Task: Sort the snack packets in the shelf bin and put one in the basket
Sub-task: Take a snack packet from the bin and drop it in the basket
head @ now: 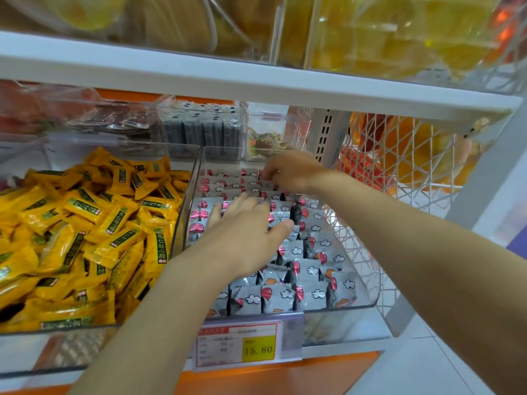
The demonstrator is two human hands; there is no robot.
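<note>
Shelf bin (186, 206): left hand (245, 240) flat, fingers (252, 202) spread on silver packets (312, 295); right hand (293, 172) pinches 1.

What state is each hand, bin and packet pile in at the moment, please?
left hand: flat, fingers straight, resting on the grey packets
right hand: fingers curled, pinching grey packets at the back
grey packets: standing upright in rows
clear bin: open-topped, nearly full
yellow packets: loosely heaped, left of the clear bin
price tag: hanging below the clear bin's front
</note>
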